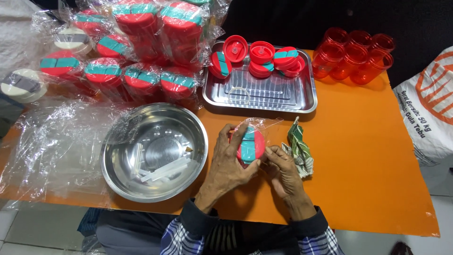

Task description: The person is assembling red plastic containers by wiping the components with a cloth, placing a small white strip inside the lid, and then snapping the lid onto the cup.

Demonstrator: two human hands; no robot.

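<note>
- Left hand (226, 163) grip wrapped round red lid (250, 145); could slip inside loose plastic wrap (264, 123).
- Right hand (282, 166) grip seemingly pinching wrap beside lid; may tear.
- Steel bowl (118, 141) left of lid, easily knocked.

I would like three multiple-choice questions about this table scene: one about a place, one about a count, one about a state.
1. Where does the steel bowl lie?
A. on the person's left
B. on the tray
C. beside the sack

2. How many clear red cups stand at the far right?
A. two
B. six
C. ten

3. How is the red lid held?
A. by neither hand
B. by both hands, in plastic wrap
C. inside the bowl

Answers: 1 A, it lies left of the left hand. 2 B, six rims show. 3 B, the right hand touches it too.
</note>
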